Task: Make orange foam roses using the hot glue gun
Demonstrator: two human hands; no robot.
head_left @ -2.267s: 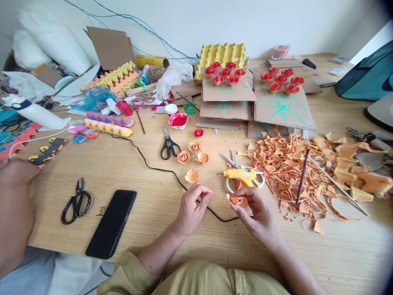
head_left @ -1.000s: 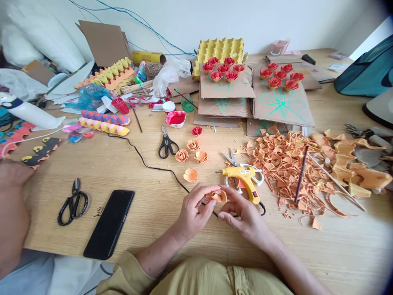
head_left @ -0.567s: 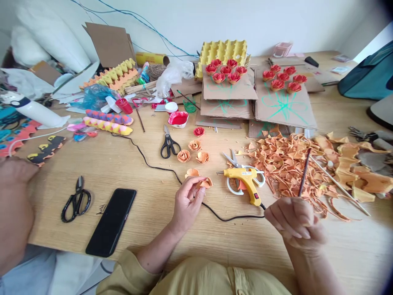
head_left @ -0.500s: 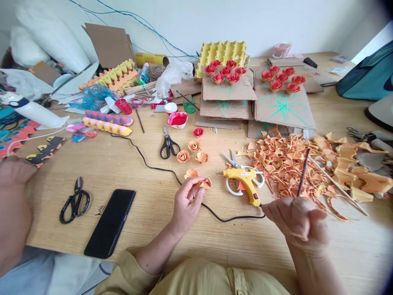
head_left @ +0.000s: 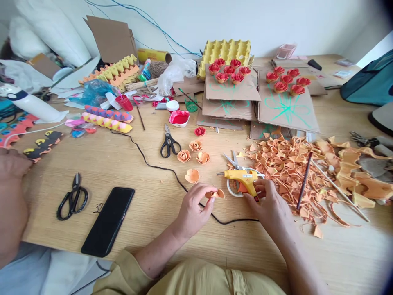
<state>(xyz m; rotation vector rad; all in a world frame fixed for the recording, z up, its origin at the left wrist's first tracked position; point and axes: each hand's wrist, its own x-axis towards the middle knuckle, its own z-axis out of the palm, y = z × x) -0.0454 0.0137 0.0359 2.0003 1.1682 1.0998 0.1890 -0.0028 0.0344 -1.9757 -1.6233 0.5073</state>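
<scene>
Between the fingertips of my left hand [head_left: 196,209] is an orange egg-carton flower [head_left: 215,194], tilted on its side. My right hand [head_left: 272,207] is closed around the handle of a yellow glue gun [head_left: 244,178], whose nozzle points left. The gun lies over white-handled scissors [head_left: 233,162]. Just beyond my left hand sits a loose petal cup [head_left: 192,175]. Several orange flowers [head_left: 184,155] and one red flower [head_left: 199,131] stand behind it. A black cord [head_left: 227,222] runs along the table below the gun.
Orange carton scraps [head_left: 285,168] heap at the right, with a dark stick [head_left: 304,180] on them. Black scissors [head_left: 170,143], another black pair [head_left: 73,198] and a phone [head_left: 108,221] lie leftward. Red flowers stand on cardboard [head_left: 231,92] behind. Another person's arm [head_left: 12,205] rests at the left edge.
My right hand has let go of the dark stick, now lying on the scraps, and has taken hold of the glue gun. My left hand has moved slightly right and down with the flower.
</scene>
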